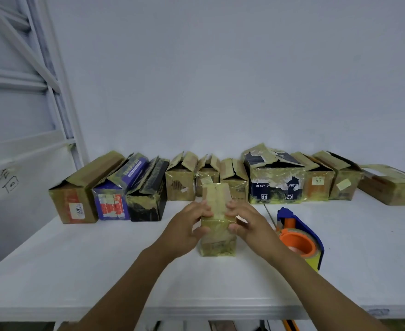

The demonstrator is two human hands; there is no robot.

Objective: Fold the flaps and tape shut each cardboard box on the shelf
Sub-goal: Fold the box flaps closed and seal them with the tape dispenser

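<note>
Both forearms point(134, 278) enter from bottom centre, converging mid-frame; left hand point(188, 226) and right hand point(248, 223) face each other, fingers curled, gripping small box point(217, 244) sides.

A plain, pale grey wall point(232, 75) fills the upper half, evenly and softly lit. A white shelf point(89, 271) runs across the lower half. At the left stands a white metal frame point(61, 99) with diagonal braces, above a white panel point(29, 187) bearing dark handwritten marks.

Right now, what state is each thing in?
Front box, flaps folded down, upright on shelf.
Left hand, gripping that box.
Right hand, gripping that box.
Tape dispenser, idle on shelf, beside right hand.
Back boxes, most flaps ajar.
</note>
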